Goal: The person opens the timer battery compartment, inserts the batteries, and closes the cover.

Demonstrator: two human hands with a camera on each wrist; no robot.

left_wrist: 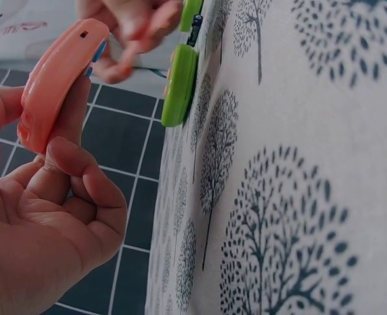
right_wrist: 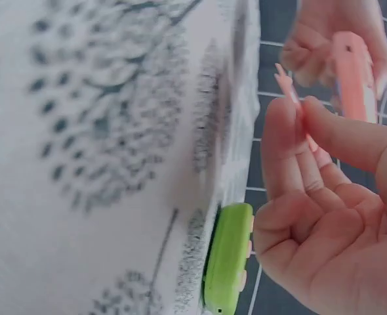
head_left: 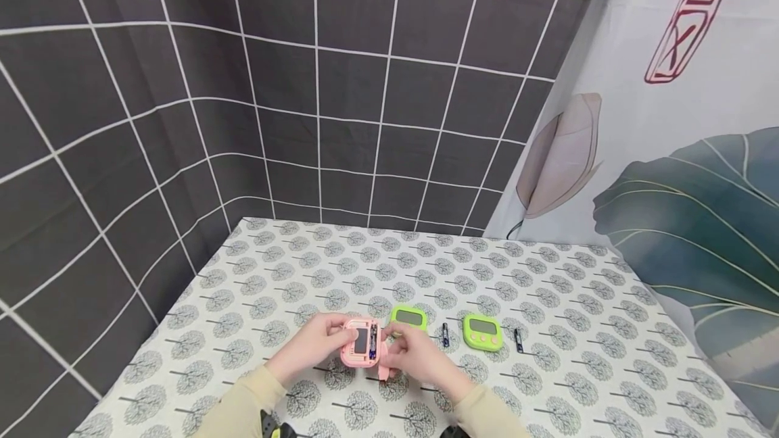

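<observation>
A pink digital timer is held up by my left hand, thumb on its face and fingers at the edge. Its battery slot faces up, with a dark blue battery lying in it. My right hand pinches a thin pink battery cover between thumb and forefinger, just to the right of the timer. From the left wrist, the timer shows edge-on, with blue of the battery peeking out beside the fingers.
Beyond my right hand, a green timer lies on the tree-print tablecloth. Farther right come a loose battery, a second green timer with pink buttons, and another battery. A dark grid-pattern curtain hangs behind the table.
</observation>
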